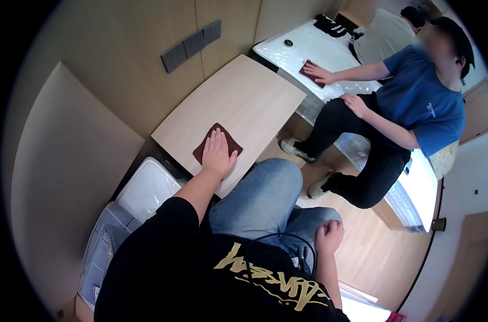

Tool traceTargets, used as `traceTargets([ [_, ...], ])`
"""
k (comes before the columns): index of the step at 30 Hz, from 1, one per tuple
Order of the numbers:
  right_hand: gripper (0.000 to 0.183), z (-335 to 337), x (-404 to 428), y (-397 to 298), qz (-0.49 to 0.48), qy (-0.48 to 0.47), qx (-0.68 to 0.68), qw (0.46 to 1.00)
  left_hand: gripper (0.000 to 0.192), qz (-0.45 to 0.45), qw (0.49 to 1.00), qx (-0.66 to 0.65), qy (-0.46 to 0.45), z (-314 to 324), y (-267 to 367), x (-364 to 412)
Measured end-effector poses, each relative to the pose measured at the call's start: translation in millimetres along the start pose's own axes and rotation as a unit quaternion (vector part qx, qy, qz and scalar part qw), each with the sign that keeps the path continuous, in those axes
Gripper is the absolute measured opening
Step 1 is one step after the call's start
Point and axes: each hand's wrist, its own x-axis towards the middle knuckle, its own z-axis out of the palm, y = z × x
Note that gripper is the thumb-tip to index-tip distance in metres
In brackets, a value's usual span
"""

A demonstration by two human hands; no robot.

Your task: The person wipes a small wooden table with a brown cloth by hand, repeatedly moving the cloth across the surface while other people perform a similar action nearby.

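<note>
My left hand point(218, 156) lies flat, palm down, on a dark red-brown cloth point(199, 153). Under the cloth is a pale wood-grain tabletop point(252, 96), and the fingers point towards its far end. The cloth's corners stick out around the hand. My right hand point(330, 236) rests on my right knee, its fingers loosely curled; what is under the palm is hidden. A black cable point(282, 234) loops across my lap near that hand, with plugs at its end.
Across from me a seated person point(421, 92) presses another brown cloth point(306, 66) onto a plastic-wrapped mattress point(276, 42). Another person point(384, 36) is bent over behind. Grey wall sockets point(191, 45) sit above the table. A grey plastic bin point(101, 241) stands at my left.
</note>
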Motion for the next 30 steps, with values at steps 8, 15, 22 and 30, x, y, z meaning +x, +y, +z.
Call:
traceTargets([
  [8, 0.016, -1.0, 2.6, -8.3, 0.004, -0.008, -0.004, 1.0, 0.088, -0.027, 0.999, 0.021, 0.006, 2.5, 1.6, 41.8],
  [15, 0.015, -3.3, 4.3, -12.4, 0.015, -0.015, -0.007, 1.0, 0.081, -0.048, 0.998, 0.043, 0.021, 13.7, 4.2, 103.6],
  [22, 0.015, 2.2, 9.5, -15.4, -0.002, -0.018, -0.012, 1.0, 0.083, -0.073, 0.995, 0.07, 0.011, 14.7, 8.2, 159.9],
  [30, 0.012, 5.5, 23.1, -18.3, 0.017, -0.032, 0.004, 0.999, 0.085, -0.058, 0.997, 0.058, 0.014, 16.4, 8.6, 184.3],
])
